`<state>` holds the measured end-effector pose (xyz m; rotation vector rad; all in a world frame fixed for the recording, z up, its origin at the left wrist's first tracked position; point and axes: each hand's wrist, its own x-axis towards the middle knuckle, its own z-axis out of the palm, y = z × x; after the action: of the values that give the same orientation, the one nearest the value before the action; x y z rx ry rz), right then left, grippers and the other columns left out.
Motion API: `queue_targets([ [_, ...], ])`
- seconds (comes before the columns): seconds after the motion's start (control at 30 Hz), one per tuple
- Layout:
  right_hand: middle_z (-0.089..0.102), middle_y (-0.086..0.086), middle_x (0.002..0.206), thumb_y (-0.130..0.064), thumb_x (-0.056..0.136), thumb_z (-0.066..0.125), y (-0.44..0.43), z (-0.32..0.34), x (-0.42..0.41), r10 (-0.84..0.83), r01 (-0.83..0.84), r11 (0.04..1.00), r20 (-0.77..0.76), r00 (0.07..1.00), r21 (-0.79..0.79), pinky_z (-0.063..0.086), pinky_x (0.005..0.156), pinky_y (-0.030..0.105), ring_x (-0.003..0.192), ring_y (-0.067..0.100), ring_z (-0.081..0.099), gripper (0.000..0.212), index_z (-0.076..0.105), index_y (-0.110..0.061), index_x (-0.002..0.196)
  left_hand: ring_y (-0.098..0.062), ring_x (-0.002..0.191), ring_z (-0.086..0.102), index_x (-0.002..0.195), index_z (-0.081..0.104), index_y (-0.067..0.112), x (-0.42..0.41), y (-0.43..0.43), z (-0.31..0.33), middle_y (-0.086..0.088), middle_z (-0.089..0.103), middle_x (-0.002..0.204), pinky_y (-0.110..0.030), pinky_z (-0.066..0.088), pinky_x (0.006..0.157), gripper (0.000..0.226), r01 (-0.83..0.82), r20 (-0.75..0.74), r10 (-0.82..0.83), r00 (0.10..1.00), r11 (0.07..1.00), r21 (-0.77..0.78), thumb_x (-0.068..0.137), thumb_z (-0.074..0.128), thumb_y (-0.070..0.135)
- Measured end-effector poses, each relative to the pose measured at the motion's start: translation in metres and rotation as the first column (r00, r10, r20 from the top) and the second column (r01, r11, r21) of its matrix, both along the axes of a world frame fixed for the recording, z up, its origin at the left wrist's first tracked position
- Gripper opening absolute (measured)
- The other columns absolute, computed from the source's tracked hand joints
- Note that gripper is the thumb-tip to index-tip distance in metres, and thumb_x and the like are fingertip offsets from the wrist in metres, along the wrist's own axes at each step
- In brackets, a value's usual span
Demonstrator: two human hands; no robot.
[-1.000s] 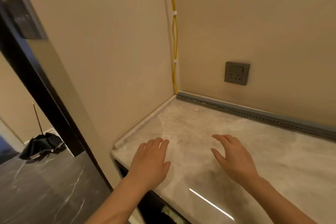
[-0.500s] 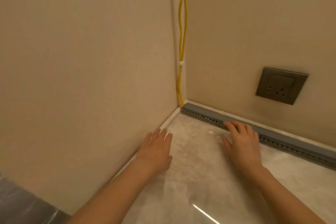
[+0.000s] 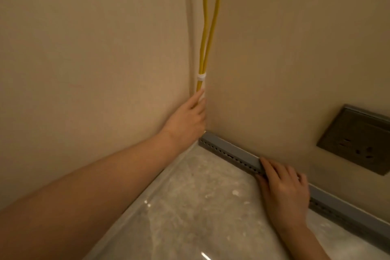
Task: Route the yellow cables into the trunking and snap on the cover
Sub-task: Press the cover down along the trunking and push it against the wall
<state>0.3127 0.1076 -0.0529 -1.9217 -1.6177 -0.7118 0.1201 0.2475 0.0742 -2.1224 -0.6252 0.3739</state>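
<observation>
Two yellow cables (image 3: 207, 27) run down the wall corner, bound by a white clip (image 3: 201, 77). My left hand (image 3: 186, 119) reaches into the corner and its fingers close around the cables just below the clip. A grey perforated trunking (image 3: 230, 152) lies along the foot of the back wall on the marble counter (image 3: 190, 207). My right hand (image 3: 283, 190) rests flat on the trunking, fingers spread over its top and front. The cables' lower ends are hidden behind my left hand.
A dark grey wall socket (image 3: 356, 139) sits on the back wall above the trunking at the right. Beige walls meet in the corner, with a pale strip along the counter's left edge (image 3: 168, 167).
The view has closed in on the corner. My left hand has risen from the counter to the cables. My right hand has stayed on the trunking.
</observation>
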Motion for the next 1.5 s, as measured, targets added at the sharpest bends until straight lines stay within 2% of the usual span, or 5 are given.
queue_targets([
  [0.67, 0.065, 0.014, 0.085, -0.002, 0.072, 0.066, 0.017, -0.003, 0.01, 0.043, -0.044, 0.999, 0.047, 0.998, 0.029, 0.033, 0.078, 0.037, 0.08, 0.024, 0.042, 0.039, 0.068, 0.0, 0.111, -0.025, 0.102, 0.052, 0.092, 0.069, 0.013, 0.036, 0.039, -0.023, -0.005, 0.063, 0.097, -0.035, 0.042, 0.079, 0.019, 0.115, 0.074, -0.104, 0.992, 0.979, -0.171, 0.082, 0.053, 0.009],
  [0.87, 0.065, 0.012, 0.084, -0.005, 0.072, 0.067, 0.023, -0.002, 0.015, 0.086, -0.087, 0.996, 0.015, 0.996, 0.006, 0.031, 0.075, 0.035, 0.079, 0.023, 0.042, 0.04, 0.068, -0.001, 0.112, -0.028, 0.073, 0.058, 0.063, 0.063, 0.008, 0.027, 0.022, -0.058, -0.01, 0.057, 0.073, -0.032, 0.048, 0.063, 0.015, 0.302, 0.701, -0.071, 0.71, 0.93, -0.211, 0.052, 0.061, -0.003],
  [0.97, 0.065, 0.011, 0.083, -0.013, 0.08, 0.061, 0.025, -0.001, 0.013, 0.08, -0.08, 0.996, -0.003, 0.997, 0.037, 0.032, 0.076, 0.035, 0.08, 0.022, 0.043, 0.032, 0.069, -0.002, 0.108, -0.028, 0.072, 0.057, 0.069, 0.063, 0.005, 0.029, -0.007, -0.079, -0.012, 0.061, 0.072, -0.035, 0.046, 0.064, 0.018, 0.26, 0.759, 0.471, 0.449, 0.744, -0.616, 0.082, 0.064, 0.018],
  [1.17, 0.064, 0.01, 0.084, -0.018, 0.074, 0.067, 0.025, 0.001, 0.008, 0.042, -0.041, 0.999, -0.011, 0.999, 0.024, 0.032, 0.078, 0.035, 0.081, 0.023, 0.045, 0.036, 0.069, -0.004, 0.107, -0.012, 0.029, 0.047, 0.059, 0.057, 0.006, 0.076, -0.036, -0.092, -0.01, 0.057, 0.054, -0.016, 0.038, 0.034, 0.047, 0.57, 0.048, 0.999, -0.021, 0.052, -0.82, 0.094, 0.049, 0.036],
  [1.5, 0.063, 0.01, 0.084, -0.025, 0.086, 0.05, 0.026, 0.002, 0.006, 0.026, -0.025, 0.998, -0.002, 1.0, 0.053, 0.033, 0.075, 0.036, 0.079, 0.024, 0.045, 0.033, 0.069, -0.005, 0.103, -0.038, 0.118, 0.054, 0.124, 0.052, -0.005, 0.129, -0.039, -0.09, -0.027, 0.054, 0.129, -0.041, 0.045, 0.096, 0.056, 0.512, -0.138, 0.988, -0.066, -0.085, -0.854, 0.1, 0.029, 0.04],
])
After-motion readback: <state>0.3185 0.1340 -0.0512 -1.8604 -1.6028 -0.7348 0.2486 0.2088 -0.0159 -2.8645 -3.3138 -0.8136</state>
